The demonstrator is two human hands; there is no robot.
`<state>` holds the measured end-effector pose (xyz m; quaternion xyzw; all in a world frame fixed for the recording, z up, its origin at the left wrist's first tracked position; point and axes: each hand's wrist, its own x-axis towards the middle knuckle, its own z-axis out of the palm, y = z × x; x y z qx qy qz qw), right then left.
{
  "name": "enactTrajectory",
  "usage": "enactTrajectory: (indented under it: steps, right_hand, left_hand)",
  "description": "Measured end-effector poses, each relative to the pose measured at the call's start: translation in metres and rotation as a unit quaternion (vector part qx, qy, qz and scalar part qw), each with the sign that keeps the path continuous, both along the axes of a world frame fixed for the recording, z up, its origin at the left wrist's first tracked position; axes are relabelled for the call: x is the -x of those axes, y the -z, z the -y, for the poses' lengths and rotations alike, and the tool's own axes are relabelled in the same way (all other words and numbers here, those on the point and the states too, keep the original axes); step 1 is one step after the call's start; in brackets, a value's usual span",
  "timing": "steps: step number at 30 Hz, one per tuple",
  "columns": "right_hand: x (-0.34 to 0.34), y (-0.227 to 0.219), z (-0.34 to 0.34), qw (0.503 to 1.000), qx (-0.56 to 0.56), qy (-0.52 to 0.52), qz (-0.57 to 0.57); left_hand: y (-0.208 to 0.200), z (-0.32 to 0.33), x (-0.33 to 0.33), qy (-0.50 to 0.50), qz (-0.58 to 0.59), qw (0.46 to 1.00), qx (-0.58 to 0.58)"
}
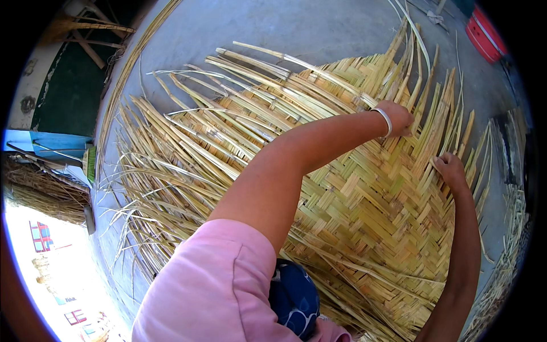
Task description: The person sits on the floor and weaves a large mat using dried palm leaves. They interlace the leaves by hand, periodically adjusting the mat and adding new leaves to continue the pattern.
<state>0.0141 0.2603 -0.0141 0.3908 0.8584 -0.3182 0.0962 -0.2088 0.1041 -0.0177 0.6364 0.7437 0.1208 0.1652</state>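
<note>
A large woven mat of yellow-green split cane strips (364, 211) lies on a grey concrete floor, with loose unwoven strip ends (188, 142) fanning out at its left and top. My left hand (399, 118), with a silver bangle at the wrist, reaches across to the mat's upper right edge and presses among the upright strip ends. My right hand (448, 167) rests a little lower and to the right, its fingers pinching a strip at the woven edge. Whether the left fingers grip a strip is hidden.
A red container (484, 35) stands at the top right. Bundles of spare strips (507, 251) lie along the right edge. A long bent cane (122, 80) curves along the left, beside a blue board (45, 142) and dry straw (40, 188).
</note>
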Motion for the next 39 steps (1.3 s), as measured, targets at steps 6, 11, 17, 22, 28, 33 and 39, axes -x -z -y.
enactTrajectory:
  steps: [6,11,17,22,28,33,39]
  right_hand:
    - [-0.006,0.000,-0.001,0.998,-0.019,-0.048,-0.030]
    - [-0.021,-0.005,-0.002,0.998,0.031,-0.018,-0.050]
    - [-0.018,-0.017,0.023,0.997,-0.061,-0.045,-0.026]
    - [-0.018,-0.016,0.047,0.989,-0.121,-0.082,-0.016]
    - [-0.007,-0.031,0.046,0.957,-0.208,-0.180,0.092]
    - [0.030,-0.032,0.071,0.945,-0.216,-0.206,-0.133]
    - [0.084,-0.018,0.100,0.961,-0.133,-0.198,-0.138]
  left_hand:
    - [0.005,0.003,0.014,0.020,-0.015,0.999,-0.034]
    - [0.002,0.014,0.027,-0.006,-0.012,0.999,-0.032]
    - [0.006,0.035,0.020,-0.021,-0.032,0.998,-0.050]
    - [0.012,0.046,0.015,-0.020,-0.049,0.997,-0.048]
    - [0.002,0.045,0.023,-0.016,-0.037,0.998,-0.041]
    - [-0.019,0.056,0.030,-0.036,-0.058,0.997,-0.041]
    - [-0.039,0.059,0.025,0.030,-0.097,0.980,-0.168]
